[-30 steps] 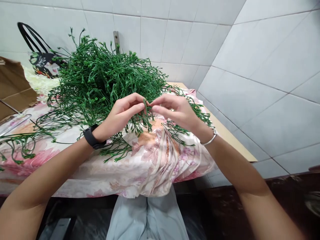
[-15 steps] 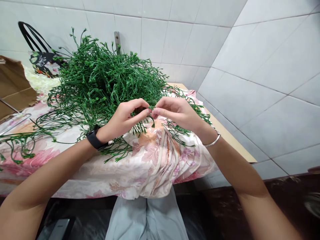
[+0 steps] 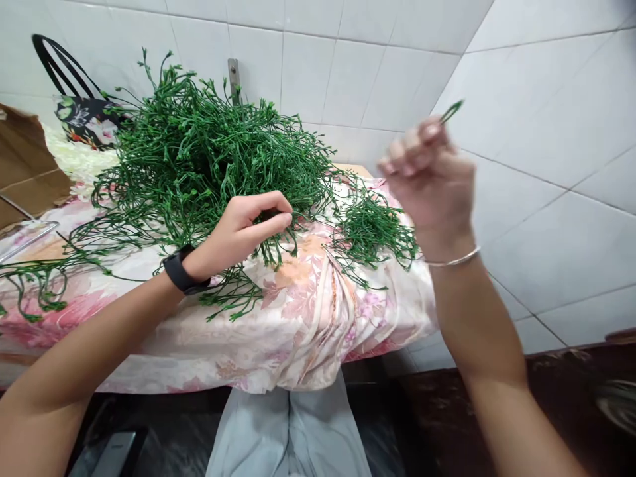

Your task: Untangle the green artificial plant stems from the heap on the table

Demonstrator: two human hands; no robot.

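A big heap of green artificial sprigs [image 3: 199, 152] lies on a table covered by a pink floral cloth [image 3: 298, 311]. My left hand [image 3: 243, 228], with a black watch at the wrist, pinches a sprig at the heap's front edge. My right hand [image 3: 430, 182], blurred by motion, is raised to the right in front of the tiled wall. Its fingers are closed on a small green sprig piece [image 3: 451, 110] that sticks out above them. A smaller clump of sprigs [image 3: 372, 228] lies on the cloth below the right hand.
A white tiled wall [image 3: 546, 165] closes the back and right side. At the far left stand a brown cardboard box [image 3: 24, 159], white flowers [image 3: 74, 159] and a dark floral bag with black handles [image 3: 74, 112]. A metal bracket [image 3: 233, 76] hangs on the back wall.
My right hand has pulled away from the left, up and to the right, carrying a small piece of sprig. My left hand has stayed at the heap, still pinching.
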